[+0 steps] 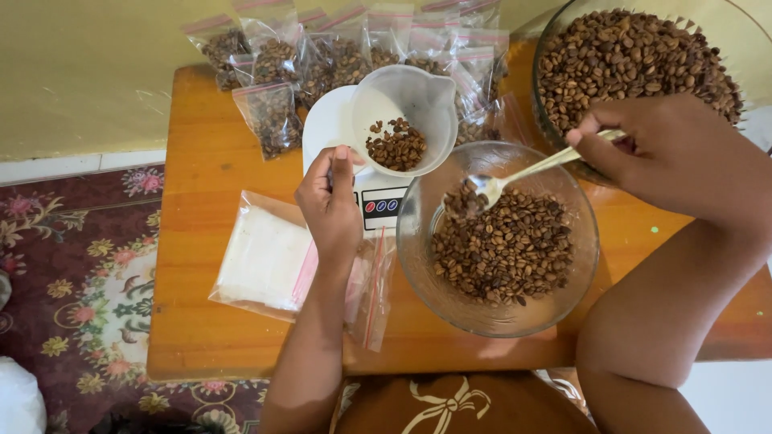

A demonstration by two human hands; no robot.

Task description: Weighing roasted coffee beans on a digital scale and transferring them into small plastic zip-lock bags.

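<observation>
A single head-worn camera looks almost straight down, from close above, onto the wooden worktop [201, 241]. The wearer's forearms enter from the bottom edge. Patterned carpet [72, 281] fills the lower left of the frame, yellow wall the upper left.

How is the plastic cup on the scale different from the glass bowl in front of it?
The plastic cup is cloudy white with a pouring spout; the glass bowl is clear and round. The cup is smaller and holds only a few coffee beans, while the bowl holds a thick layer. The cup sits on the white scale, steadied by the left hand; the bowl rests on the wooden table, with the right hand's spoon dipping in. Both hold roasted beans.
</observation>
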